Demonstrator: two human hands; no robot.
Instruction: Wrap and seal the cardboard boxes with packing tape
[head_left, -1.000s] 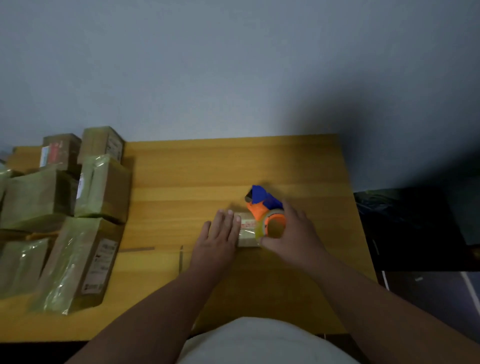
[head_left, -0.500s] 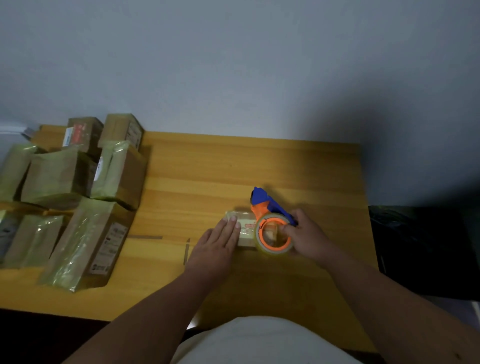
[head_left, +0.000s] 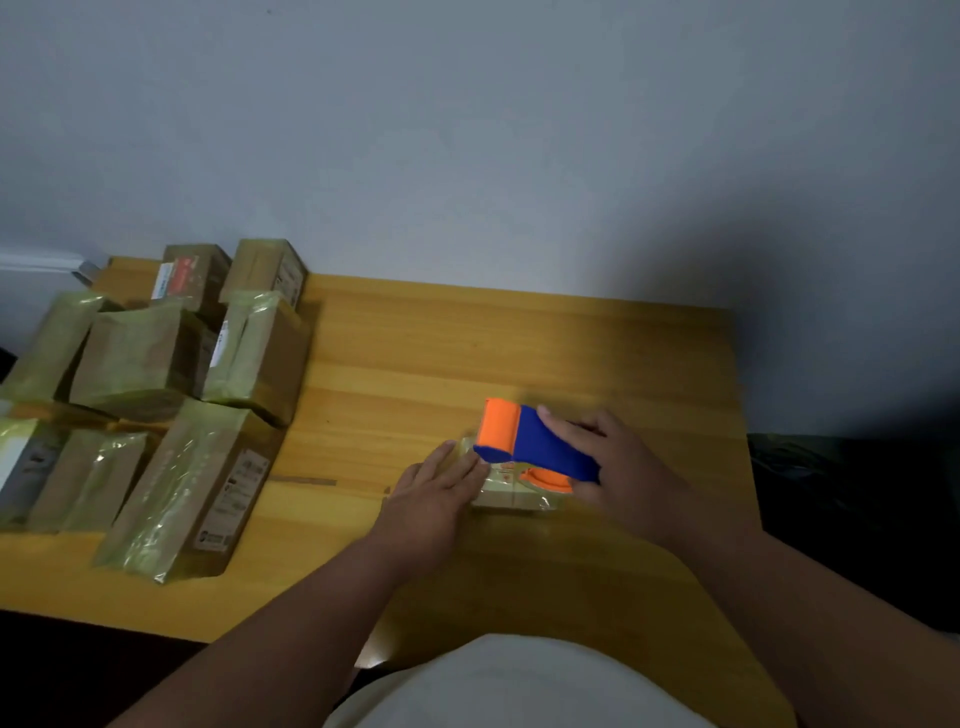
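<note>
A small flat cardboard box (head_left: 511, 493), partly covered in clear tape, lies on the wooden table (head_left: 467, 353) near its middle. My left hand (head_left: 434, 496) presses flat on the box's left end with straight fingers. My right hand (head_left: 621, 473) grips the blue and orange tape dispenser (head_left: 530, 441), which lies tipped over the top of the box with its orange head pointing left. The tape roll is mostly hidden under the dispenser body.
Several tape-wrapped cardboard boxes (head_left: 171, 395) are piled at the table's left side, the nearest one (head_left: 187, 488) lying close to the front edge. A grey wall stands behind the table. Dark floor lies off the right edge.
My right hand has turned the dispenser over the box, so its blue body now faces up instead of the roll. My left hand has stayed on the box.
</note>
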